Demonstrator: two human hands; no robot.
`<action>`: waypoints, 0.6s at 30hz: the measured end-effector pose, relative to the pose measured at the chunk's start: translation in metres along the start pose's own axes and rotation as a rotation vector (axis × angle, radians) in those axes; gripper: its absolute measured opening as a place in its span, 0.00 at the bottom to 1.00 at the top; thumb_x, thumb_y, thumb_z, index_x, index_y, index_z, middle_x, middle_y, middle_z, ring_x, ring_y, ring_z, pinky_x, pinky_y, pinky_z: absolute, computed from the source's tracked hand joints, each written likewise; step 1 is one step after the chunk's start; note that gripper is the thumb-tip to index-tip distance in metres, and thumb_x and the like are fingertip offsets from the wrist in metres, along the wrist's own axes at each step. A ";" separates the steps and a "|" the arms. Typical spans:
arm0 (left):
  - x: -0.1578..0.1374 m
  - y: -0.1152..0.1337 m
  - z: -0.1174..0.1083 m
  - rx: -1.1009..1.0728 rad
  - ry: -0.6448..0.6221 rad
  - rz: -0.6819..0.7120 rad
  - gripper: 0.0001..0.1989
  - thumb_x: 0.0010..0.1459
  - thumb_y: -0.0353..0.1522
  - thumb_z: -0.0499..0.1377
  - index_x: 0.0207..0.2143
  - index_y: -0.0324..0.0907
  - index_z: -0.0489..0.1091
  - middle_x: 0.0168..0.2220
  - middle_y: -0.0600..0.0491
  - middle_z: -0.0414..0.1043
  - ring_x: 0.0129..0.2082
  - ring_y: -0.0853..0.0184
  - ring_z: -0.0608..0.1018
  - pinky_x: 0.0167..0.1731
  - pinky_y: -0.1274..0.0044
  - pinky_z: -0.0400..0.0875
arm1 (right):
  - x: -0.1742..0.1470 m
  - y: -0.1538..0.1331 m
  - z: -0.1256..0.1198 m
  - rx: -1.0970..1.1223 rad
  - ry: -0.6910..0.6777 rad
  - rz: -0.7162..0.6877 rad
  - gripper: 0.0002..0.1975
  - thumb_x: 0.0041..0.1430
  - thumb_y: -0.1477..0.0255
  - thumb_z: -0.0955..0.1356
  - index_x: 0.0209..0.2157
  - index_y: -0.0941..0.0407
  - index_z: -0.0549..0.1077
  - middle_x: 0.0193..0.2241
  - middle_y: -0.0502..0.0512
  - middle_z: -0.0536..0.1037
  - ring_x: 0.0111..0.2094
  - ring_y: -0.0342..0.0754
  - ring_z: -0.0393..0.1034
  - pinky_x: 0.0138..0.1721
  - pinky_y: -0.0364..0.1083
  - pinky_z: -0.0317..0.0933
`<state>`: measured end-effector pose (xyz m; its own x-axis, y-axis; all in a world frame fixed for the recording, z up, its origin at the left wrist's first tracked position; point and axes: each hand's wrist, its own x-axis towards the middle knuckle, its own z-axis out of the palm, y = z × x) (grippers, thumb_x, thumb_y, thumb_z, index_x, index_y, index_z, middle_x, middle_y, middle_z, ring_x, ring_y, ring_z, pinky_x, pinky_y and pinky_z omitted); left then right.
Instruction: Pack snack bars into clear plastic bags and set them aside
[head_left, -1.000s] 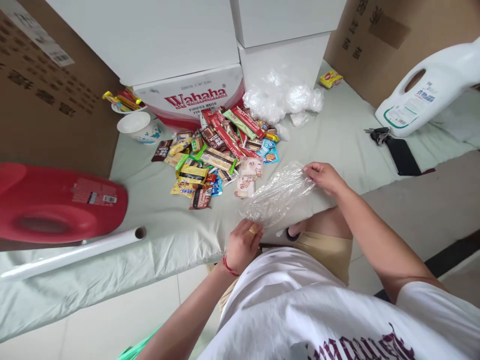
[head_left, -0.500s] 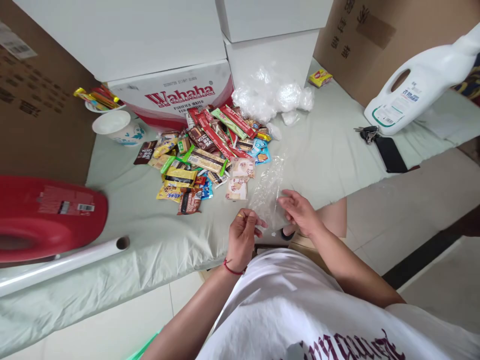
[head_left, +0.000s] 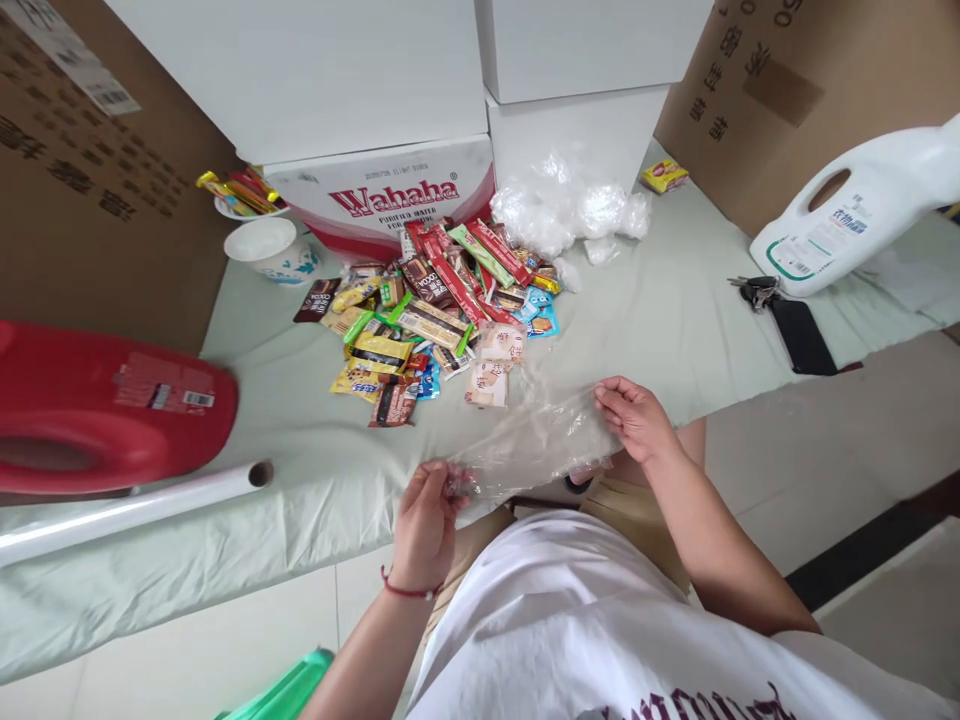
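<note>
A clear plastic bag (head_left: pixel 536 440) is stretched between my two hands over the near edge of the table. My left hand (head_left: pixel 426 515) pinches its left end, thumb against the fingers. At the other end, my right hand (head_left: pixel 630 412) grips the bag's upper right corner between thumb and fingertips. The bag looks flat, with nothing visible in it. Just beyond it lies a heap of wrapped snacks (head_left: pixel 435 318) in red, green, yellow, brown and blue. Two pale biscuit packets (head_left: pixel 487 383) are the closest of these to the bag.
Crumpled clear bags (head_left: pixel 562 212) lie behind the snacks, by a Wahaba-like lettered carton (head_left: pixel 390 195). Left are a paper cup (head_left: pixel 274 252), a red jug (head_left: pixel 112 405) and a white roll (head_left: pixel 135 512). On the right stand a white detergent bottle (head_left: pixel 840 215), keys (head_left: pixel 759 290) and a black phone-like object (head_left: pixel 802 335).
My hands have moved apart, the left one toward the left and nearer to me, the right one slightly right. The bag has gone from bunched and narrow to spread out sideways.
</note>
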<state>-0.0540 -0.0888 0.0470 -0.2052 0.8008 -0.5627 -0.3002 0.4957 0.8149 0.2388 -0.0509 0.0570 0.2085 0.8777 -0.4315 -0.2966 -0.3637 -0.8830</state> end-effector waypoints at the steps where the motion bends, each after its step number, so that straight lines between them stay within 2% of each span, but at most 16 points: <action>1: -0.004 0.000 -0.008 0.089 0.029 0.058 0.19 0.50 0.45 0.68 0.35 0.43 0.67 0.33 0.56 0.69 0.35 0.68 0.77 0.26 0.80 0.70 | 0.000 -0.001 -0.004 -0.022 -0.001 -0.003 0.25 0.38 0.54 0.81 0.31 0.55 0.75 0.23 0.45 0.69 0.19 0.36 0.48 0.18 0.40 0.39; 3: -0.015 0.004 -0.020 0.290 0.107 0.254 0.17 0.54 0.44 0.66 0.40 0.44 0.68 0.40 0.53 0.71 0.37 0.66 0.76 0.33 0.76 0.73 | -0.002 -0.004 -0.011 -0.076 -0.012 -0.023 0.24 0.41 0.52 0.80 0.31 0.55 0.75 0.23 0.46 0.69 0.19 0.37 0.49 0.19 0.40 0.40; 5: -0.027 0.015 -0.018 0.482 0.138 0.490 0.18 0.57 0.43 0.65 0.46 0.45 0.69 0.47 0.50 0.72 0.43 0.63 0.76 0.43 0.70 0.74 | -0.005 -0.006 -0.015 -0.143 -0.030 -0.063 0.23 0.44 0.52 0.79 0.31 0.55 0.76 0.23 0.46 0.69 0.20 0.38 0.50 0.19 0.41 0.41; 7: -0.034 0.028 -0.002 0.632 0.061 0.687 0.22 0.59 0.43 0.64 0.53 0.46 0.67 0.55 0.46 0.71 0.52 0.58 0.75 0.53 0.64 0.71 | -0.010 -0.009 -0.015 -0.220 -0.057 -0.119 0.21 0.47 0.52 0.78 0.32 0.54 0.77 0.22 0.46 0.68 0.20 0.39 0.50 0.20 0.42 0.44; 9: -0.030 0.035 0.027 0.725 -0.072 0.789 0.31 0.57 0.44 0.66 0.59 0.44 0.65 0.59 0.42 0.69 0.60 0.52 0.72 0.58 0.61 0.67 | -0.014 -0.012 -0.012 -0.297 -0.099 -0.173 0.20 0.50 0.52 0.77 0.32 0.53 0.78 0.22 0.46 0.68 0.22 0.41 0.53 0.23 0.43 0.48; 11: -0.013 0.034 0.060 0.748 -0.110 0.780 0.37 0.51 0.47 0.69 0.59 0.41 0.65 0.58 0.39 0.70 0.60 0.49 0.72 0.57 0.61 0.67 | -0.017 -0.014 -0.011 -0.355 -0.148 -0.212 0.18 0.52 0.52 0.76 0.33 0.53 0.79 0.23 0.47 0.69 0.24 0.42 0.56 0.26 0.44 0.52; 12: -0.001 0.032 0.075 0.743 -0.103 0.726 0.37 0.49 0.48 0.70 0.56 0.41 0.67 0.52 0.41 0.74 0.55 0.50 0.75 0.52 0.63 0.70 | -0.017 -0.015 -0.012 -0.372 -0.164 -0.225 0.18 0.53 0.52 0.75 0.33 0.53 0.79 0.23 0.47 0.69 0.24 0.43 0.57 0.27 0.44 0.54; 13: 0.012 0.028 0.088 0.729 -0.106 0.636 0.32 0.49 0.47 0.70 0.52 0.42 0.69 0.43 0.46 0.77 0.45 0.54 0.78 0.45 0.67 0.71 | -0.017 -0.015 -0.015 -0.382 -0.168 -0.238 0.18 0.54 0.52 0.75 0.34 0.53 0.79 0.23 0.47 0.69 0.25 0.43 0.58 0.28 0.44 0.55; 14: 0.025 0.023 0.099 0.712 -0.135 0.528 0.23 0.53 0.47 0.67 0.45 0.43 0.71 0.32 0.52 0.75 0.35 0.59 0.78 0.38 0.70 0.69 | -0.015 -0.015 -0.020 -0.385 -0.156 -0.250 0.17 0.54 0.53 0.75 0.34 0.53 0.79 0.23 0.47 0.69 0.26 0.44 0.60 0.30 0.44 0.56; 15: 0.037 0.019 0.106 0.701 -0.145 0.474 0.15 0.58 0.46 0.62 0.37 0.44 0.72 0.24 0.55 0.69 0.29 0.62 0.74 0.33 0.72 0.67 | -0.013 -0.015 -0.026 -0.385 -0.130 -0.263 0.17 0.55 0.53 0.75 0.34 0.53 0.79 0.24 0.47 0.70 0.27 0.44 0.61 0.31 0.44 0.57; 17: 0.055 0.011 0.112 0.692 -0.099 0.480 0.14 0.63 0.44 0.56 0.28 0.46 0.68 0.19 0.58 0.62 0.24 0.65 0.69 0.30 0.74 0.62 | -0.007 -0.013 -0.043 -0.392 -0.055 -0.280 0.16 0.55 0.54 0.75 0.34 0.53 0.79 0.25 0.48 0.71 0.29 0.45 0.63 0.34 0.45 0.59; 18: 0.060 0.008 0.112 0.680 -0.065 0.502 0.15 0.64 0.43 0.55 0.27 0.46 0.67 0.19 0.58 0.61 0.24 0.65 0.68 0.30 0.75 0.62 | -0.004 -0.011 -0.053 -0.401 -0.018 -0.281 0.16 0.55 0.54 0.75 0.34 0.53 0.79 0.25 0.48 0.71 0.30 0.46 0.64 0.35 0.45 0.60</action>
<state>0.0358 0.0010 0.0352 -0.1044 0.9873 -0.1197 0.4423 0.1539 0.8836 0.2908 -0.0669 0.0585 0.2117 0.9631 -0.1660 0.1516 -0.2002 -0.9680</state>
